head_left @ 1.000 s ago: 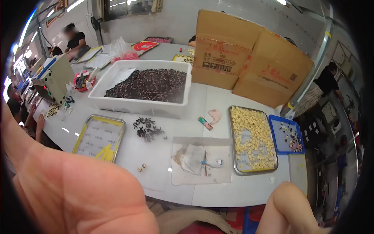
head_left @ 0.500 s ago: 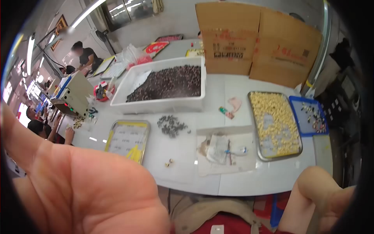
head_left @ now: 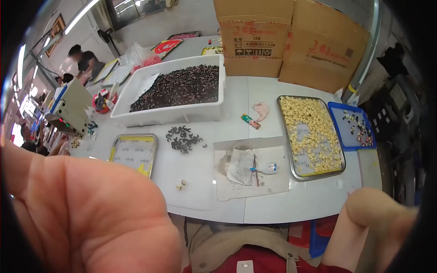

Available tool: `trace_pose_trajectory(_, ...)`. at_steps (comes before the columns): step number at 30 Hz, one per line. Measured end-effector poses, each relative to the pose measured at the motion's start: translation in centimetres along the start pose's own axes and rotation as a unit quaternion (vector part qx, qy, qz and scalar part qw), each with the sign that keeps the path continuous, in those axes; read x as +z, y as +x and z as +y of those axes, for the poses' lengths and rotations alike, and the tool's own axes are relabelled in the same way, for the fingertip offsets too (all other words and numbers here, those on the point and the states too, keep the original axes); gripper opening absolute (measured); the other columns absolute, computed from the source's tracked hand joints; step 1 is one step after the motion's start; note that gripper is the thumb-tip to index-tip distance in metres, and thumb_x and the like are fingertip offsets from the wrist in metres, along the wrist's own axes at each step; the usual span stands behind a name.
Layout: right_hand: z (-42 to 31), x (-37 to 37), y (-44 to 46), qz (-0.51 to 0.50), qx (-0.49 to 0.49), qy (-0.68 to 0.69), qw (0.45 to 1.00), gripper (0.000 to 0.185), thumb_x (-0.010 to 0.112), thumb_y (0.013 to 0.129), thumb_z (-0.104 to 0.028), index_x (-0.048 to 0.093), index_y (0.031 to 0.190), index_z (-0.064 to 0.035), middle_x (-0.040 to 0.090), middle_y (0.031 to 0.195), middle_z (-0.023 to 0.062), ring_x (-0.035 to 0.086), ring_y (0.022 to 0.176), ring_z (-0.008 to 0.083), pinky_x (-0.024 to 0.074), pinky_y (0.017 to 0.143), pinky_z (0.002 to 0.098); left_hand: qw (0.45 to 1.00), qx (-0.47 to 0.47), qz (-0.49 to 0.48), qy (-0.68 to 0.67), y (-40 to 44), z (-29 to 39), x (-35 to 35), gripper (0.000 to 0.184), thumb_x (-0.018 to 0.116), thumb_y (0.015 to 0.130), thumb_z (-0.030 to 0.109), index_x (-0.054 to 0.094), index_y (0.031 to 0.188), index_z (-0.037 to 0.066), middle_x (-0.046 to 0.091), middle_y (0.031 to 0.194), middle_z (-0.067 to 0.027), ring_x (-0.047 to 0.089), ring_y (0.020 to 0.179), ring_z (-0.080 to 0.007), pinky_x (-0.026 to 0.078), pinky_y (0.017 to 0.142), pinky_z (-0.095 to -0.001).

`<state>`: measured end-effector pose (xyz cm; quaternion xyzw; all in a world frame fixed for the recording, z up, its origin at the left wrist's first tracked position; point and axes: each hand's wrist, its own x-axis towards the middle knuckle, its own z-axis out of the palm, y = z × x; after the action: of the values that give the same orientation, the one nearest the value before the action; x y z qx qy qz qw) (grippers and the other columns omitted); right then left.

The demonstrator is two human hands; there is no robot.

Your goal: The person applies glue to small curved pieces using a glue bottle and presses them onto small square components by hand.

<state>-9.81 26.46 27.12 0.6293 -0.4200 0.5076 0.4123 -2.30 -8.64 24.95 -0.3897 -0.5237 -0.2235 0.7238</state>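
My left hand [head_left: 100, 214] fills the lower left, its palm very close to the camera; its fingers run out of view and no held thing shows. At the lower right my bare right arm is bent, and the hand at its end cannot be seen. Beyond my left palm lies a metal tray [head_left: 154, 148] lined with a yellow-edged sheet. Small dark curved pieces [head_left: 183, 139] lie in a loose pile beside it. Two little cream pieces [head_left: 181, 184] sit nearer the front. A stained cardboard sheet [head_left: 280, 182] carries paper, a thin stick-like tool and a small white bottle [head_left: 271, 168].
A white bin [head_left: 173, 117] holds many dark curved pieces. To the right stand a metal tray [head_left: 342, 170] of cream pieces and a blue tray [head_left: 330, 109]. Cardboard boxes [head_left: 255, 45] rise behind. A machine [head_left: 73, 107] and a co-worker [head_left: 86, 61] are at the left.
The view has shifted, so the table and its things sit further left and slightly higher. My left palm has moved a little left and down in view; my right arm remains bent.
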Motion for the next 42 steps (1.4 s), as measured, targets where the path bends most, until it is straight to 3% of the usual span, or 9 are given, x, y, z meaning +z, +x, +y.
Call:
trace_pose_trajectory(14, 0.0, 1.9, -0.5, -0.066, 0.012, 0.054, 0.996, 0.021, 0.042, 0.085, -0.019, 0.054, 0.1, -0.0108, 0.057, 0.105, 0.0004, 0.048, 0.103, 0.0136, 0.0335, 0.094, 0.0344, 0.999, 0.012, -0.026, 0.018, 0.3, 0.8, -0.2, 0.025, 0.051, 0.076, 0.013, 0.045, 0.098, 0.002, 0.044, 0.089, -0.0126, 0.039, 0.084, -0.0244, 0.031, 0.084, -0.0397)
trace_pose_trajectory(25, 0.4, 5.2, 3.7, -0.224, 0.067, 0.124, 0.964, 0.023, 0.041, 0.086, -0.02, 0.053, 0.103, -0.0116, 0.056, 0.108, 0.001, 0.047, 0.104, 0.0134, 0.0329, 0.094, 0.0348, 0.999, 0.006, -0.031, 0.017, 9.2, 1.5, -1.2, 0.023, 0.051, 0.076, 0.014, 0.045, 0.095, 0.003, 0.044, 0.086, -0.0113, 0.038, 0.08, -0.0229, 0.031, 0.082, -0.0391)
trace_pose_trajectory(42, -0.4, 6.0, 9.2, -0.282, 0.071, 0.176, 0.941, 0.026, 0.039, 0.086, -0.021, 0.051, 0.108, -0.0128, 0.055, 0.111, 0.0019, 0.046, 0.106, 0.0131, 0.0319, 0.096, 0.0354, 1.0, 0.0, -0.019, 0.013, 16.5, 1.7, 1.7, 0.019, 0.05, 0.075, 0.015, 0.047, 0.091, 0.004, 0.044, 0.081, -0.0094, 0.038, 0.075, -0.0205, 0.031, 0.079, -0.0381)
